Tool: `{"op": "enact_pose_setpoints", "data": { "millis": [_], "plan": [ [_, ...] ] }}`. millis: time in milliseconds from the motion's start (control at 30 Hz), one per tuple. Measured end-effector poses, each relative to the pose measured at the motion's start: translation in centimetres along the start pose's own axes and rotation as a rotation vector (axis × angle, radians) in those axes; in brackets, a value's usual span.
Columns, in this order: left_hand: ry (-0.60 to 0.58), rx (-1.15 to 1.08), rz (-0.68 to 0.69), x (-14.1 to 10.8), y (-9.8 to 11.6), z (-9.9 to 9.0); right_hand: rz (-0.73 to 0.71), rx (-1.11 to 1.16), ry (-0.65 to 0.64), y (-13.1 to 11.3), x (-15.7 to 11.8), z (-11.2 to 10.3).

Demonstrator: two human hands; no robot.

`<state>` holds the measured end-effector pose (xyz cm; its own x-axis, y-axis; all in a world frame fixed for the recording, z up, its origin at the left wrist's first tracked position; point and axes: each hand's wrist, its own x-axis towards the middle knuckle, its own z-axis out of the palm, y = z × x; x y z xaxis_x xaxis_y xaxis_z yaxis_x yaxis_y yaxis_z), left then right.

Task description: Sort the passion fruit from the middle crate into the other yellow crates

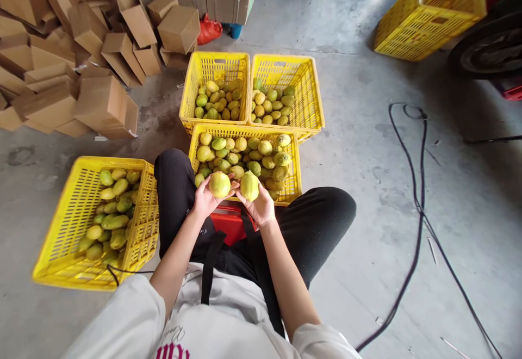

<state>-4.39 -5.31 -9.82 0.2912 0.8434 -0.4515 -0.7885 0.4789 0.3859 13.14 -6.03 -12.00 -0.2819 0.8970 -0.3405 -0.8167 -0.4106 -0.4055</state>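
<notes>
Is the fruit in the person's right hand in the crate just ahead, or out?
Out: the right hand holds the fruit, and together they hide part of the near side of the crate.

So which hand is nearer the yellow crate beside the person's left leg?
Left. The left hand, holding one fruit, is to the right of that yellow crate, with the left leg between them; the right hand, holding another fruit, is farther right.
</notes>
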Motion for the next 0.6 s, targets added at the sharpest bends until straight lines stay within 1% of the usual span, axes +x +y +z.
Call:
{"op": "enact_pose_setpoints", "data": {
  "millis": [100,200,333,400,600],
  "plan": [
    [0.012,0.054,-0.019,0.06,-0.12,-0.12,-0.017,-0.02,-0.012,0.26,0.03,-0.44],
    [-0.014,0.089,-0.009,0.09,-0.25,-0.12,-0.047,-0.028,-0.019,0.53,0.05,-0.55],
    [-0.016,0.08,-0.013,0.12,-0.31,0.04,0.001,-0.045,0.061,0.48,0.12,-0.55],
    [-0.005,0.076,-0.015,0.13,-0.27,0.11,0.025,-0.022,0.081,0.28,0.12,-0.51],
    [0.007,0.015,-0.054,0.14,-0.22,0.24,0.009,0.038,0.016,-0.1,0.04,0.07]
  ]
}}
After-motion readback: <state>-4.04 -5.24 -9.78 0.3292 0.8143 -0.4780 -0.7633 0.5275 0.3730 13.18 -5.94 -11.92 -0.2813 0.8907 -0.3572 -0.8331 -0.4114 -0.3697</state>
